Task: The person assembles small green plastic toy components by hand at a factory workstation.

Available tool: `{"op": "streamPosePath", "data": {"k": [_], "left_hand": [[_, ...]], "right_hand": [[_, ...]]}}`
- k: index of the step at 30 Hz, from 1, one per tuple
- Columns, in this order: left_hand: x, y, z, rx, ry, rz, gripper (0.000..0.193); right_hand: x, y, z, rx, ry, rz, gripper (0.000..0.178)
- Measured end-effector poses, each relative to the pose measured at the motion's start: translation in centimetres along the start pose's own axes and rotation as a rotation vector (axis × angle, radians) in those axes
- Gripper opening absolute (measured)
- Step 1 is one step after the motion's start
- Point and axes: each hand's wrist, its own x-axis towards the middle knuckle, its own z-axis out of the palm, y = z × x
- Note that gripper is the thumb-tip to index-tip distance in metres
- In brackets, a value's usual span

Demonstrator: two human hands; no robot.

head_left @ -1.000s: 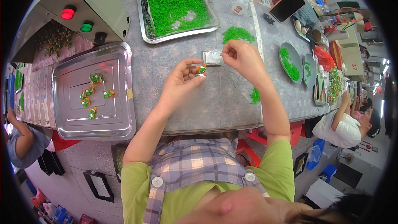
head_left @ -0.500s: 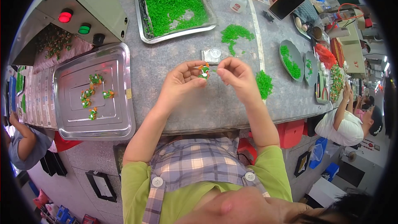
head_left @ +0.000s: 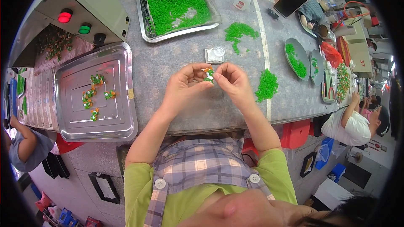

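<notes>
Between the thumb and fingers of my left hand (head_left: 181, 87) is a small green, white and orange figurine (head_left: 209, 74), held over the table near its front edge. My right hand (head_left: 236, 85) is closed in a pinch, its fingertips against the figurine's right side; whatever is in that pinch is hidden. Just beyond my hands, a small round clear dish (head_left: 218, 51) sits on a pale block (head_left: 213, 58). To the right lies a heap of tiny green pieces (head_left: 267, 85), and a looser patch of green pieces (head_left: 239, 32) spreads farther back.
Several similar figurines lie in a metal tray (head_left: 63, 88) at left, beside a machine (head_left: 90, 4) with red and green lights. A metal tray (head_left: 185, 32) of green pieces stands behind. A white bottle (head_left: 242, 2), a phone (head_left: 291, 1) and grey dishes (head_left: 293, 44) are rightward; co-workers sit at both sides.
My right hand has moved left, from just apart from the figurine to touching it. The left hand keeps hold of the figurine, shifted very slightly to the right.
</notes>
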Motion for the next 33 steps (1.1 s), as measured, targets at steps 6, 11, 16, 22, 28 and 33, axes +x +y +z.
{"op": "streamPosePath", "data": {"k": [6, 11, 16, 22, 28, 33], "left_hand": [[-0.3, -0.7, 0.3, 0.410, 0.100, 0.232, 0.039], [-0.4, -0.3, 0.5, 0.590, 0.131, 0.284, 0.040], [-0.3, -0.5, 0.5, 0.537, 0.105, 0.256, 0.040], [-0.4, -0.7, 0.1, 0.423, 0.041, 0.154, 0.040], [-0.4, -0.5, 0.4, 0.493, 0.025, 0.168, 0.039], [-0.3, -0.4, 0.7, 0.593, 0.035, 0.250, 0.037]], "right_hand": [[-0.1, 0.1, 0.0, 0.142, -0.008, 0.094, 0.007], [-0.1, 0.2, 0.1, 0.096, 0.013, 0.095, 0.008], [-0.1, 0.2, -0.2, -0.100, 0.032, 0.080, 0.010], [-0.1, -1.1, -0.5, 0.041, -0.025, 0.166, 0.011], [0.0, -1.1, -1.1, 0.027, -0.076, 0.192, 0.011], [0.2, -0.5, -1.3, 0.001, -0.085, 0.183, 0.013]]}}
